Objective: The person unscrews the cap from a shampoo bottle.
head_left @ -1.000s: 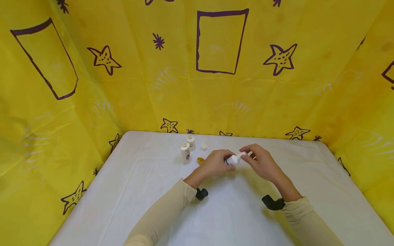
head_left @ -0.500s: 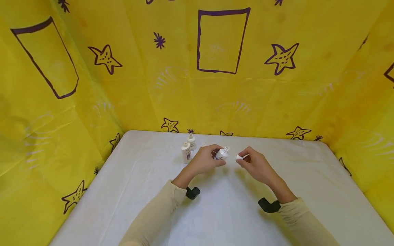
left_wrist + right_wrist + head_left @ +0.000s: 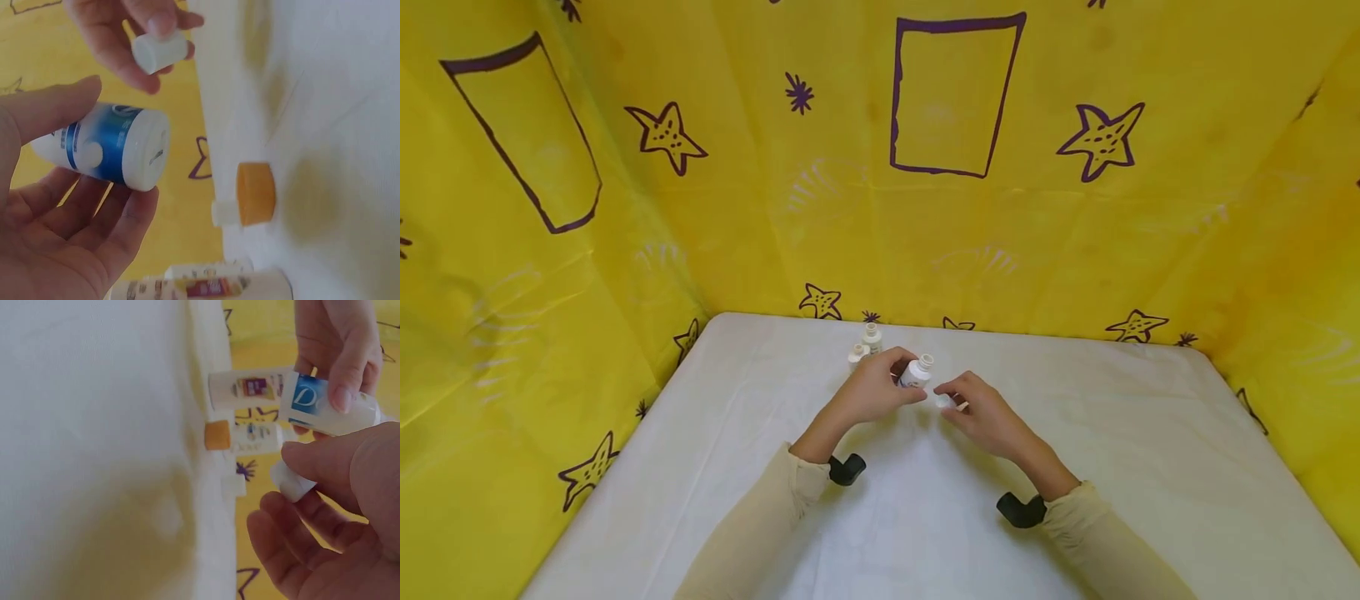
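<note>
My left hand (image 3: 868,390) grips a small white bottle (image 3: 916,373) with a blue label, held above the table and tilted, its threaded neck bare. Between thumb and fingers of my right hand (image 3: 988,417) is a white cap (image 3: 292,481), apart from the bottle and just to its right. Behind the left hand stand two more white bottles, a nearer one (image 3: 858,356) partly covered by that hand and a farther one (image 3: 872,337). Both have bare necks in the head view.
An orange cap (image 3: 217,435) and another white cap (image 3: 234,485) lie on the white-covered table (image 3: 1112,433) near the standing bottles; the left hand hides them in the head view. A yellow patterned cloth (image 3: 850,225) walls the back and sides.
A second ago the cap was at the bottle's mouth; it came away from the neck. Both hands have since shifted left, the bottle turning more upright, and the right hand has come lower.
</note>
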Action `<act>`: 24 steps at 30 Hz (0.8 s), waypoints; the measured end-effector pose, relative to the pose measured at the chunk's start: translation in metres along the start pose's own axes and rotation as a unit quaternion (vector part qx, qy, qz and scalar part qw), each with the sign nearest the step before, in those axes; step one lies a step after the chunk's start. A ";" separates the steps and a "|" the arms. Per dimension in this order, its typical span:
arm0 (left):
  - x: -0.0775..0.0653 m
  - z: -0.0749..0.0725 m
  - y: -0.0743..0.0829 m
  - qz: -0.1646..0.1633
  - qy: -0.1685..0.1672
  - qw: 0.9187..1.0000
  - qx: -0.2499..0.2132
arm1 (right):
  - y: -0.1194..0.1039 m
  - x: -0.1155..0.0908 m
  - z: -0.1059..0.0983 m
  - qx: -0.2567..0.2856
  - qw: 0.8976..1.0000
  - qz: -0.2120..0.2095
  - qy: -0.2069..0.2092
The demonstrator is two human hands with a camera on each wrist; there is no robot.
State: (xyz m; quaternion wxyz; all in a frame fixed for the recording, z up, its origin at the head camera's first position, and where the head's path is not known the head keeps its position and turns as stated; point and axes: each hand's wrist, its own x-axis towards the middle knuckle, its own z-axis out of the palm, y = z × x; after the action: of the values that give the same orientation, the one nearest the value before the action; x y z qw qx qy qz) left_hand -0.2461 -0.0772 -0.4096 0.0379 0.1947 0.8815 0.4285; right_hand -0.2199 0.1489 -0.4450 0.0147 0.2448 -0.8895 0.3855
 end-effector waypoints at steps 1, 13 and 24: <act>-0.002 -0.003 -0.001 -0.002 0.001 1.000 0.003 | -0.001 0.001 0.002 -0.001 1.000 -0.004 -0.003; -0.020 -0.037 -0.016 -0.030 -0.013 0.999 0.032 | -0.020 0.012 0.034 -0.002 0.997 0.038 -0.070; -0.035 -0.049 -0.026 -0.037 -0.059 0.996 0.059 | -0.028 0.021 0.049 -0.002 0.993 0.067 -0.096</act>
State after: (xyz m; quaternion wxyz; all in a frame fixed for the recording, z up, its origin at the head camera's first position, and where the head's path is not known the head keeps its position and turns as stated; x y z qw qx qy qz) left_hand -0.2330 -0.1410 -0.4024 0.0944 0.1892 0.9080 0.3617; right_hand -0.2184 0.0895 -0.4564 -0.0961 0.2210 -0.9018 0.3588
